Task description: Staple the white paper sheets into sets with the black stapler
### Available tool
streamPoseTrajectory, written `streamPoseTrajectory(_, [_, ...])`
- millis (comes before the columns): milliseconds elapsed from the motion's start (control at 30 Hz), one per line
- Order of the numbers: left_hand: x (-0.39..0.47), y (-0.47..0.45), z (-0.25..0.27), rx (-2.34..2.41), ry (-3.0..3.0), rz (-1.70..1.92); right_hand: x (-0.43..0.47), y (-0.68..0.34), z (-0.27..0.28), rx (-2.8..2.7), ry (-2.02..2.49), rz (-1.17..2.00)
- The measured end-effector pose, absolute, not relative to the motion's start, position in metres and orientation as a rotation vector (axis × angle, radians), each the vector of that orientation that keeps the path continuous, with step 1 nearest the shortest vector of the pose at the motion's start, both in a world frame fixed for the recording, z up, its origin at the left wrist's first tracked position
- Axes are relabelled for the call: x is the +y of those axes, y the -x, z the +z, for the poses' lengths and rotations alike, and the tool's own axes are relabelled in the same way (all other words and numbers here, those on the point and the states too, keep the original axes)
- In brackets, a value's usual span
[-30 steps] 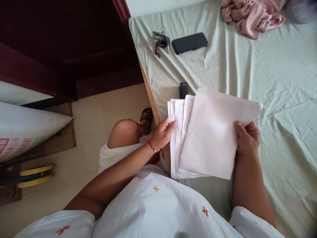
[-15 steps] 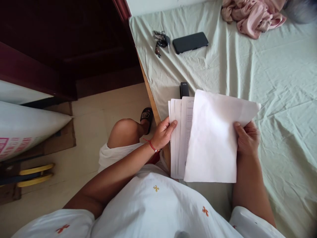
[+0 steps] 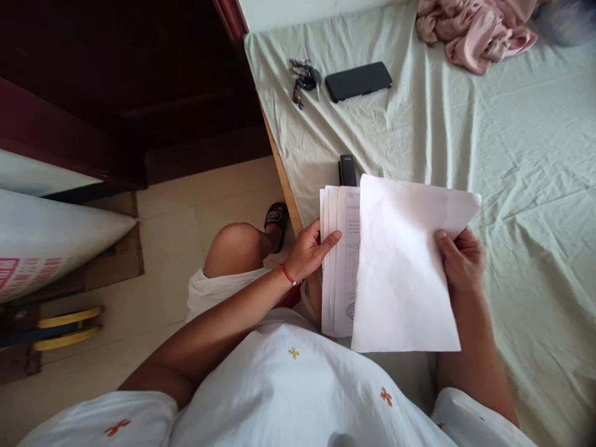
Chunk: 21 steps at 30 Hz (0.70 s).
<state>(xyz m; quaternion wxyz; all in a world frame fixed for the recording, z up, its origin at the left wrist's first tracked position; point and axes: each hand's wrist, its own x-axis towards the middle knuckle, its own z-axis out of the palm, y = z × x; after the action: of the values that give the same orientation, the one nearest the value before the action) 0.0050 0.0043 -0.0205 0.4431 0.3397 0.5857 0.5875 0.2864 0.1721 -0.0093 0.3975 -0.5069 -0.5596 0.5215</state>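
Note:
My left hand [image 3: 313, 249] grips the left edge of several overlapping paper sheets [image 3: 333, 279], thumb on top. Printed lines and a round stamp show on one of them. A blank white sheet [image 3: 405, 273] lies over their right part, and my right hand [image 3: 460, 257] pinches its right edge, thumb on top and fingers behind. Whether my right hand also holds other sheets underneath is hidden. Just beyond the papers, a black stapler-like object [image 3: 347, 169] rests on the cloth, its near end covered.
A pale green cloth [image 3: 526, 155] covers the surface before me. Keys [image 3: 305, 79] and a black phone [image 3: 358, 81] lie near its far left, with a pink cloth [image 3: 479, 34] at the far right. On the floor at left is a white sack [image 3: 56, 230].
The blank sheet has turned a little, its lower edge swinging right and down. My right hand has shifted slightly left, and more of the printed page and its stamp shows.

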Motion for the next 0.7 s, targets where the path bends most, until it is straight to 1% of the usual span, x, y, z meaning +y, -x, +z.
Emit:
streamPoseTrajectory(333, [0.004, -0.005, -0.023, 1.505, -0.868, 1.439, 0.173, -0.282, -0.009, -1.362, 1.228, 1.278])
streamPoseTrajectory(700, [0.003, -0.004, -0.023, 1.568, -0.924, 1.420, 0.175, -0.286, -0.019, -1.342, 1.209, 1.237])
